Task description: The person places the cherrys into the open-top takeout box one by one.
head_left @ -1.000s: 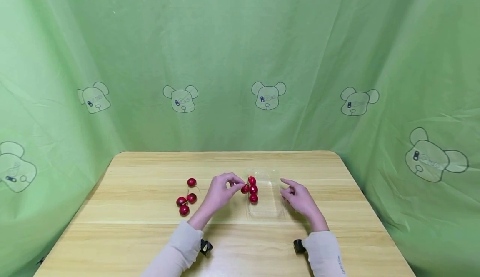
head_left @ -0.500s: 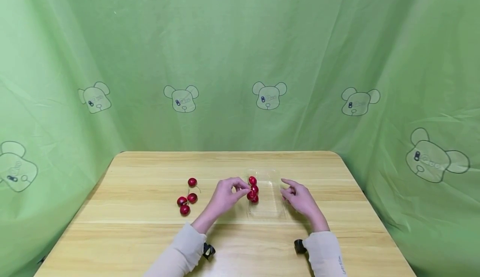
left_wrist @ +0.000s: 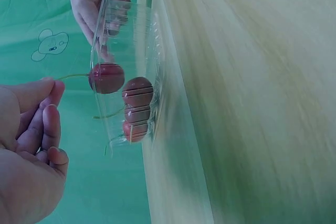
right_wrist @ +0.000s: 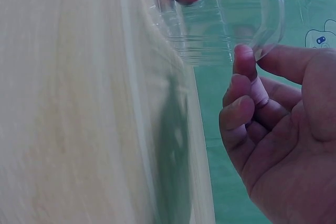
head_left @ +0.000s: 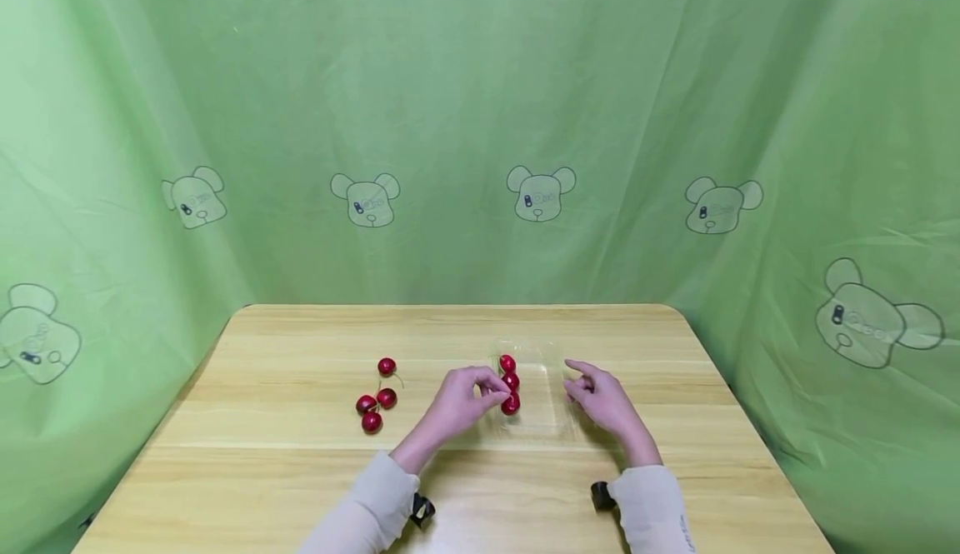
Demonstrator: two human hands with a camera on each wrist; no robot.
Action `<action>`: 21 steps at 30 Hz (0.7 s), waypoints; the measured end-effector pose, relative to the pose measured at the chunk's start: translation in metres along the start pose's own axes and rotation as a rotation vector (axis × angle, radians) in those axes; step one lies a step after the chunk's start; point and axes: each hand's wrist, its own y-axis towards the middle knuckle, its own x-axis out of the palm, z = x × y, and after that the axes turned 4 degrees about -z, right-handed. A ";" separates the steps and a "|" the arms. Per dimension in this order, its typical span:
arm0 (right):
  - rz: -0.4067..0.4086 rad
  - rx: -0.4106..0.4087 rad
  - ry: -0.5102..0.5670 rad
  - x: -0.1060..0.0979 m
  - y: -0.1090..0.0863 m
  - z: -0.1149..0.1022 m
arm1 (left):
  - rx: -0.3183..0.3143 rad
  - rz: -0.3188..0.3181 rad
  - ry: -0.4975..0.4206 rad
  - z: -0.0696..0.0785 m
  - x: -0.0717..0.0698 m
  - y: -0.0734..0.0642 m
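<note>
My left hand (head_left: 465, 404) pinches the thin green stem of a cherry (left_wrist: 106, 78) between thumb and fingertips. That cherry hangs inside a clear plastic container (head_left: 543, 431), near its open top in the left wrist view. Other cherries (left_wrist: 137, 92) with stems lie in a row along the container's left side. On the opposite side, my right hand (head_left: 606, 404) holds the container's rim, with thumb and fingertip at the edge (right_wrist: 257, 56) in the right wrist view.
Several more cherries (head_left: 372, 422) with stems lie on the wooden table (head_left: 300, 487), left of my left hand. A green curtain (head_left: 450, 254) with bear drawings hangs behind the table and on both sides.
My left hand has carried the cherry rightward and toward me, from the container's left edge to over the near end of the row. My right hand has stayed in place.
</note>
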 end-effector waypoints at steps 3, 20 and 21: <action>-0.004 -0.003 -0.003 0.000 -0.001 0.000 | 0.009 -0.011 0.020 0.000 0.002 0.000; -0.008 0.002 0.012 -0.001 0.000 0.000 | 0.030 -0.039 0.067 -0.003 0.005 -0.001; -0.010 0.001 0.012 -0.001 0.000 0.000 | 0.031 -0.042 0.066 -0.003 0.004 0.000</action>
